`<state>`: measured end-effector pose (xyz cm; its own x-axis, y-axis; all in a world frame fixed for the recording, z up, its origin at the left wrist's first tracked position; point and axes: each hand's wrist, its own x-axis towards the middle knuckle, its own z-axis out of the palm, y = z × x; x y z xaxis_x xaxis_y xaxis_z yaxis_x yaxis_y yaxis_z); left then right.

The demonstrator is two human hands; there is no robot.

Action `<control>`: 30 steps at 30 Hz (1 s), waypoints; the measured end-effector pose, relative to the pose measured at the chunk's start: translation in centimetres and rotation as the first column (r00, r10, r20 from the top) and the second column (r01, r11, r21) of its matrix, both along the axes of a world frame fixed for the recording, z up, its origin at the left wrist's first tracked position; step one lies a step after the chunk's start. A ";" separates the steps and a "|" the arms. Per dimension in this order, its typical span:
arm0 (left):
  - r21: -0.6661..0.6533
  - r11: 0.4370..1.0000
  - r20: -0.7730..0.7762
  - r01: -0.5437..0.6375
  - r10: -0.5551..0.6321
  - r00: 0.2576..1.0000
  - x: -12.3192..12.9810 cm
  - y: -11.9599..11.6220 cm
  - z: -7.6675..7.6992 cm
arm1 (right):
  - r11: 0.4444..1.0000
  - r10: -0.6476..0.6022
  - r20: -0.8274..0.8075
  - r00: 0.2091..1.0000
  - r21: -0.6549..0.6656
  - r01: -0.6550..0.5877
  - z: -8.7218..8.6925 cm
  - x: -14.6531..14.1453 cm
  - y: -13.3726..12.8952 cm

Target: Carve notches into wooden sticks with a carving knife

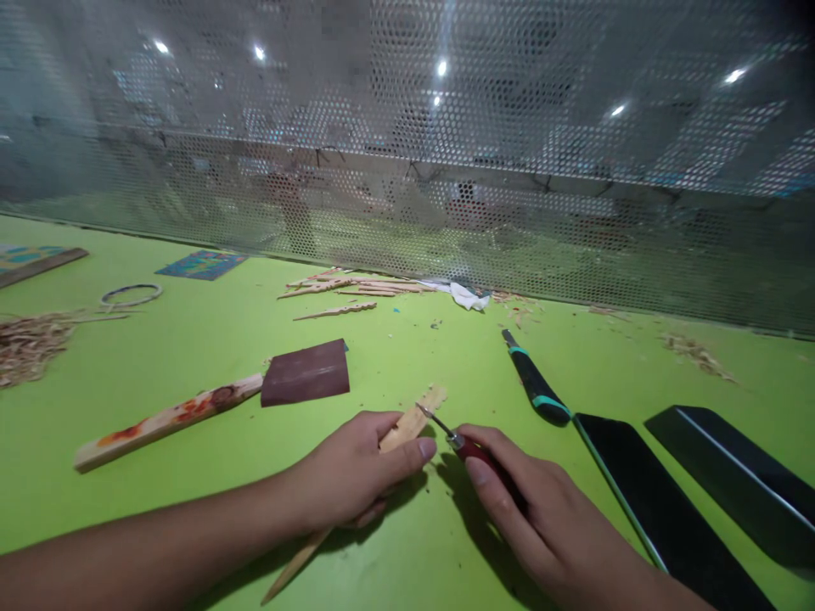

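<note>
Two hands met near the middle of the lime-green surface [395, 348], and the clock here centred on the notched end of the carved wooden stick [400, 431], with twelve toward the perforated metal screen [407, 204].

From seven to eight o'clock, the left hand [360, 475] had its fingers wrapped around the stick, thumb along one edge, leaving the broad notched end bare, presumably so the tool had room. The tapered tail emerged below the palm toward seven.

At four o'clock, the right hand [535, 505] gripped a red-handled carving tool [469, 450], thumb and forefinger well forward, likely for fine control. Its metal tip lay over the stick near the notches; how hard it pressed could not be told.

A black-and-teal utility knife [538, 386] lay at three, apparently within easy reach of the right hand. A brown sandpaper sheet [306, 373] and a stained wooden bar [171, 417] rested around nine. Thin wooden sticks [356, 286] lay near eleven, seemingly set back to leave working room.
</note>
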<state>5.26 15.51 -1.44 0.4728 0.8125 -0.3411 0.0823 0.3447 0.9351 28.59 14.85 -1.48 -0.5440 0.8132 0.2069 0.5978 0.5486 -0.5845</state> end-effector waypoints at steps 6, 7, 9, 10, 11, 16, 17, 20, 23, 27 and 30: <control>0.002 1.000 0.005 -0.003 0.003 1.000 0.0 0.1 -0.1 | 1.000 0.024 0.030 0.999 -0.013 -0.024 0.1 0.2 0.0; 0.004 1.000 0.000 -0.001 0.001 1.000 0.0 0.1 -0.1 | 0.999 0.036 0.029 0.999 -0.015 -0.035 0.1 0.2 0.0; 0.007 1.000 -0.014 0.007 -0.007 1.000 0.0 0.1 0.0 | 0.999 0.047 0.029 0.998 -0.023 -0.047 0.1 0.2 -0.1; 0.010 1.000 -0.018 0.010 -0.009 1.000 -0.1 0.1 0.0 | 0.998 0.051 0.034 0.998 -0.030 -0.050 0.1 0.2 -0.1; 0.014 1.000 -0.017 0.011 -0.010 1.000 -0.1 0.1 -0.1 | 0.998 0.056 0.041 0.998 -0.038 -0.054 0.1 0.2 -0.1; 0.017 1.000 -0.028 0.006 -0.006 1.000 -0.1 0.0 -0.2 | 0.995 0.074 0.055 0.996 -0.068 -0.070 0.4 0.1 -0.3; 0.013 1.000 -0.033 0.007 -0.007 0.999 -0.1 0.0 -0.2 | 0.995 0.078 0.050 0.996 -0.073 -0.074 0.4 0.1 -0.3; 0.012 1.000 -0.032 0.015 -0.014 0.999 -0.1 0.0 -0.1 | 0.995 0.077 0.037 0.996 -0.071 -0.074 0.3 0.1 -0.4; 0.042 0.999 -0.072 0.004 -0.001 0.997 -0.1 0.0 0.0 | 0.996 0.064 0.033 0.997 -0.059 -0.062 0.0 0.1 -0.5; 0.152 0.988 -0.117 -0.010 0.028 0.993 -0.1 0.0 0.1 | 0.998 0.058 0.052 0.997 -0.026 -0.057 -0.1 0.1 -0.5; 0.193 0.981 -0.139 -0.029 0.057 0.989 0.0 -0.2 0.1 | 0.997 0.081 0.070 0.994 -0.008 -0.081 0.1 0.0 -0.4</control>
